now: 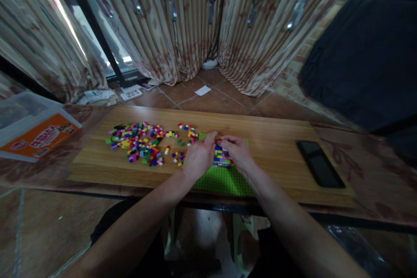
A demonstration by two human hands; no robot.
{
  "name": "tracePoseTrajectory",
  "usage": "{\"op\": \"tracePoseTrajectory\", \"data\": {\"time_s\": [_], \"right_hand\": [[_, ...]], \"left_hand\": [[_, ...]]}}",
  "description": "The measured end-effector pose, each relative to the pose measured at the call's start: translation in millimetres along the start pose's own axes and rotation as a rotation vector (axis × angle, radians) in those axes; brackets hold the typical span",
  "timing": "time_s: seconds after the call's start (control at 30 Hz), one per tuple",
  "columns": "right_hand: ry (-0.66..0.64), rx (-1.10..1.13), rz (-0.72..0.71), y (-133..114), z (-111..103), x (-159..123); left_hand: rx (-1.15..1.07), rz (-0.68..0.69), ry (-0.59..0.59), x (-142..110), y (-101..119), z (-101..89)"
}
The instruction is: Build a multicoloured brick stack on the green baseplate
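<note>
A green baseplate [224, 180] lies at the near edge of a wooden table [280, 139]. A small build of coloured bricks [221, 155] stands on the plate's far half. My left hand [198, 156] rests on the plate to the left of the build, fingers curled, thumb reaching toward it. On the build's right side my right hand [237, 150] has its fingers pinched together at the top; what they pinch is too small to name. A loose pile of small coloured bricks [140, 141] is spread on the table left of my hands.
A black phone [319, 163] lies flat at the table's right. At far left sits a clear plastic box with an orange label [35, 132]. Beyond the table are a tiled floor, scattered papers [130, 93] and striped curtains [182, 30].
</note>
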State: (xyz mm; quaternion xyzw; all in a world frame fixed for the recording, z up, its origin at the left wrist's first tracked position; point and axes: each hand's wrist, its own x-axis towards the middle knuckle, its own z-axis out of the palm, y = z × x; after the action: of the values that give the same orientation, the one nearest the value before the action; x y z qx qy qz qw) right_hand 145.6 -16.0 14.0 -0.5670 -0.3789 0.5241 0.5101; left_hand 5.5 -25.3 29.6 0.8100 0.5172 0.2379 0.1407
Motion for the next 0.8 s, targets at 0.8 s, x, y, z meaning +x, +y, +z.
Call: {"op": "tracePoseTrajectory", "data": {"time_s": [0.8], "right_hand": [[0.153, 0.106, -0.109, 5.6, -29.4, 7.3]], "left_hand": [[0.178, -0.237, -0.071, 18.5, -75.9, -33.4]]}}
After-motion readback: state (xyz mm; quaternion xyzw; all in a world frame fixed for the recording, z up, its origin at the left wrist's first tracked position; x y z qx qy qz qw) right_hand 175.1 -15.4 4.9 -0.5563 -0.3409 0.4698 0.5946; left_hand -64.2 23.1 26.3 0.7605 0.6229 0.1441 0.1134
